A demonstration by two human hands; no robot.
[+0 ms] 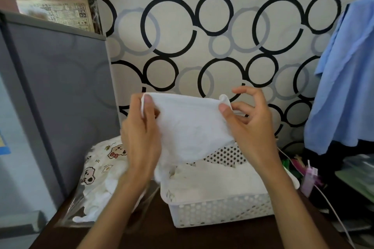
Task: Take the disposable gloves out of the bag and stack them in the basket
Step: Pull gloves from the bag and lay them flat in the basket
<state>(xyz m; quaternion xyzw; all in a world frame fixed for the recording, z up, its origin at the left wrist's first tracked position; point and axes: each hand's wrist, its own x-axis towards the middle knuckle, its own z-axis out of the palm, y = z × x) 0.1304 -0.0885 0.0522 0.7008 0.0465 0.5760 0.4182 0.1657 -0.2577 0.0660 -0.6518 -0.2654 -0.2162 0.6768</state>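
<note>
Both hands pinch one glove [186, 125] by its top corners, left hand [141, 137] and right hand [249, 125] apart, long axis left-right, held spread directly above the basket [218, 208], stack below, bag [97, 178] to the left.

Left hand [141, 137] and right hand [249, 125]: both bare, no gloves, rings or watch. Forearms bare to frame edge; no sleeves visible.
</note>
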